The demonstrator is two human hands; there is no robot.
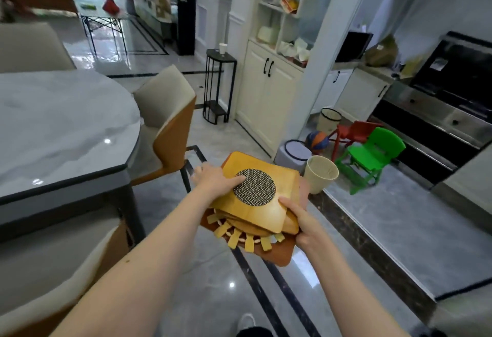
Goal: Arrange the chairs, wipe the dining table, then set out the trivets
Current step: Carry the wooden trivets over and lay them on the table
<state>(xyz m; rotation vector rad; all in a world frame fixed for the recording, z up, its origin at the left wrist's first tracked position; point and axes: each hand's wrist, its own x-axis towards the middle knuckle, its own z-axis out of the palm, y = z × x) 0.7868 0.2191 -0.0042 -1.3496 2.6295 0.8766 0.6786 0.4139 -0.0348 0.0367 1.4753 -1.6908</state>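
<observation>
I carry a stack of trivets [269, 219] in front of me above the floor. The top one is a square wooden board [282, 174] with a round metal mesh centre. Under it lie more wooden trivets, one with slatted rays, and a brown mat at the bottom. My left hand [215, 179] grips the stack's left edge, thumb lying on the mesh. My right hand [303, 223] holds the near right corner, thumb on top and fingers underneath. The grey marble dining table [61, 134] stands at the left, with beige and orange chairs [165, 120] around it.
A cream bin [320, 174] and a grey lidded bin [294, 154] stand just beyond the stack. A green child's chair [370, 156], a red one, and a ball sit to the right near the black oven. A black side stand [219, 86] is by the cream cabinets.
</observation>
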